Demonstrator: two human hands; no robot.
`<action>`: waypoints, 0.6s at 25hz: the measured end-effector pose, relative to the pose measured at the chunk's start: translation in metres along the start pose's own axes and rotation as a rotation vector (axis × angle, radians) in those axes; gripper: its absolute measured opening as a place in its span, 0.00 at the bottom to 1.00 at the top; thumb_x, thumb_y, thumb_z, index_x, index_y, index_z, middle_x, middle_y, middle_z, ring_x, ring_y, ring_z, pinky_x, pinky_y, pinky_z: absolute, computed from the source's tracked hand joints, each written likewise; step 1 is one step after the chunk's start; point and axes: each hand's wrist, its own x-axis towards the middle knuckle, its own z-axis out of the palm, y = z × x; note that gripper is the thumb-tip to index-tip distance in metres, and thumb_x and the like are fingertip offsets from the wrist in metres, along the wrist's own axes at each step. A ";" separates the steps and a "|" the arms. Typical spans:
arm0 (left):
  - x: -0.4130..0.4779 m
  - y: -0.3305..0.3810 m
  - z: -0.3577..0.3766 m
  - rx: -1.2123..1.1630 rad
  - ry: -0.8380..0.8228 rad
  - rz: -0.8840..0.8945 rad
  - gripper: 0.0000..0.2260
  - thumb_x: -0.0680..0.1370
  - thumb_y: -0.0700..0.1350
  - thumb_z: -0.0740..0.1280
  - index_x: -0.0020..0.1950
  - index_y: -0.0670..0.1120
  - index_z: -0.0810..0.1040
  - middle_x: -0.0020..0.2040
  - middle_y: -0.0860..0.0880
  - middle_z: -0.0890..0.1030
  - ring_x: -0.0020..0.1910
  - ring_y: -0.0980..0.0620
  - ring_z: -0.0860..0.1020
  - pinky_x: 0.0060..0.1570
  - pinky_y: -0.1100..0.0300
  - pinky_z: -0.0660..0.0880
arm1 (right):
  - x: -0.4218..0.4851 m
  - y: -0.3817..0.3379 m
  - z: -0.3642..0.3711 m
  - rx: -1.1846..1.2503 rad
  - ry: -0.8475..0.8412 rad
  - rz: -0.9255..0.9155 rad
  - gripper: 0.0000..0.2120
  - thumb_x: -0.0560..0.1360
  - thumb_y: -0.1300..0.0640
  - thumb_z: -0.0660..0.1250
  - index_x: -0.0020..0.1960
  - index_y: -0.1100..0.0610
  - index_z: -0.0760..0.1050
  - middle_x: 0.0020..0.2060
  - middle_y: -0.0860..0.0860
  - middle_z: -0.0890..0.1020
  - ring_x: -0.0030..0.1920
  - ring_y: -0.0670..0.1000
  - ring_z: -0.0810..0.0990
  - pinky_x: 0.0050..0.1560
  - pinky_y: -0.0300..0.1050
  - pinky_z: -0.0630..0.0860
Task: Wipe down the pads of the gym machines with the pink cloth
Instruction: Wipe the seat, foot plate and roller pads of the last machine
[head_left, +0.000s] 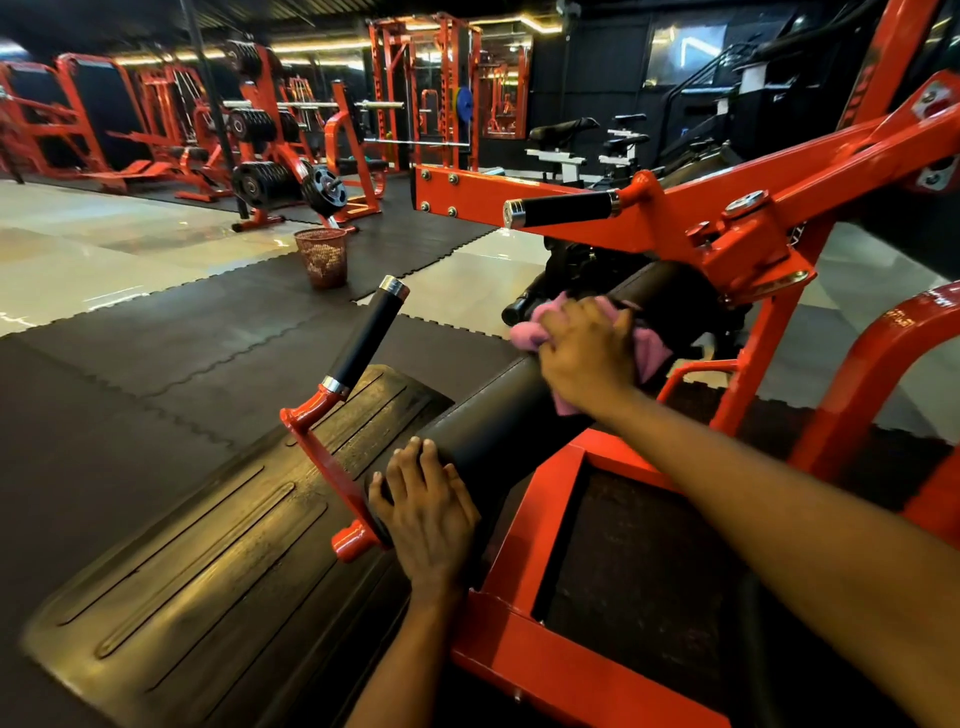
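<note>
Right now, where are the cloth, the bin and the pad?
cloth (527, 328): head view, its bunched left end.
bin (322, 260): head view, middle of its mesh wall.
pad (493, 421): head view, its bare middle stretch.

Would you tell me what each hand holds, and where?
The right hand grips the pink cloth by its bunched middle, on the roller pad; the left hand holds nothing, resting on its near end.

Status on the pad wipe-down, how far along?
Done: cannot tell; no wiped stretch shows. In hand: right hand grips the pink cloth on the roller pad, toward its far end; left hand rests on the near end. Left: likely the rest of this pad, plus background machines such as the black seat pad.
</note>
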 end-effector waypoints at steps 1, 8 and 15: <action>-0.002 0.001 -0.002 0.004 -0.004 0.001 0.18 0.79 0.50 0.59 0.65 0.43 0.72 0.65 0.41 0.75 0.66 0.41 0.71 0.65 0.39 0.67 | -0.018 -0.017 0.004 0.003 -0.006 -0.067 0.18 0.72 0.49 0.58 0.60 0.48 0.76 0.61 0.52 0.78 0.62 0.57 0.74 0.62 0.62 0.65; -0.009 -0.012 -0.014 0.015 0.014 0.109 0.15 0.77 0.53 0.59 0.60 0.48 0.71 0.59 0.45 0.74 0.57 0.46 0.70 0.54 0.49 0.64 | 0.026 0.085 -0.021 -0.036 0.035 -0.034 0.18 0.75 0.51 0.59 0.64 0.45 0.72 0.66 0.52 0.76 0.66 0.59 0.72 0.63 0.60 0.69; 0.015 -0.025 -0.035 -0.230 -0.011 0.122 0.13 0.80 0.50 0.56 0.57 0.47 0.76 0.54 0.47 0.79 0.54 0.50 0.74 0.57 0.61 0.60 | 0.016 0.011 -0.016 0.013 -0.046 0.128 0.12 0.74 0.53 0.63 0.56 0.50 0.77 0.62 0.53 0.76 0.65 0.58 0.69 0.67 0.67 0.61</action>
